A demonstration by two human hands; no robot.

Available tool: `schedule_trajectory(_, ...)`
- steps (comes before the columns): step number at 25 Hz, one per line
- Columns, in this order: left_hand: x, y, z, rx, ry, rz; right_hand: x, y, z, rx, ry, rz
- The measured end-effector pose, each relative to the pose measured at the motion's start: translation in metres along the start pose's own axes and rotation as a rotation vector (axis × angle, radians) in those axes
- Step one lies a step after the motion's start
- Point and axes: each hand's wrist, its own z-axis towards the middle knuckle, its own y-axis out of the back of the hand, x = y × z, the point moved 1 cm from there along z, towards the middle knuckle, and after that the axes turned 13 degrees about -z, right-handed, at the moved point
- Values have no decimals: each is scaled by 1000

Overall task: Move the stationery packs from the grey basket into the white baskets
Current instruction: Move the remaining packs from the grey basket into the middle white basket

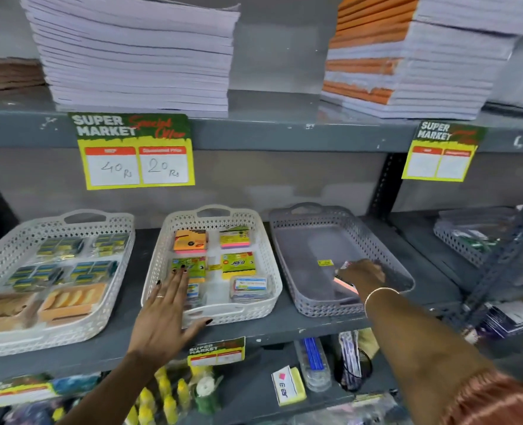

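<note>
- The right hand reaches into the grey basket, which stands on the shelf to the right of the two white baskets; its fingers curl down over a stationery pack near the basket's front edge.
- Only a red-and-white sliver of that pack shows under and beside the fingers, so I cannot tell whether the hand is clamped on it or merely laid over it.
- The right arm stretches forward from the lower right corner, nearly straight, with a thin bangle at the wrist.
- The left hand is flat and spread wide, gripping nothing, palm down over the front left corner of the middle white basket, fingertips above a green pack.
- That basket holds orange, yellow and green packs in rows.
- The left white basket sits just beside it, filled with darker packs and tan ones.
</note>
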Motion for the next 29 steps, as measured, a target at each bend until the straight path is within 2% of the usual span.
schedule_trajectory(3,-2,0,1,-10,28,16,9,-7,7,68,10,-38)
schedule_trajectory(7,-2,-1,2,12,46,28,23,-5,13,153,-43,83)
schedule_trajectory(15,-4,2,2,3,71,-5,38,-6,6,38,-26,131)
schedule_trajectory(20,-3,0,2,13,87,10,62,27,-16,-62,88,231)
schedule_trajectory(25,-1,4,-1,-48,46,8,118,79,-43,-237,282,376)
schedule_trajectory(29,34,2,-30,-137,183,-124,169,88,-68,-325,523,303)
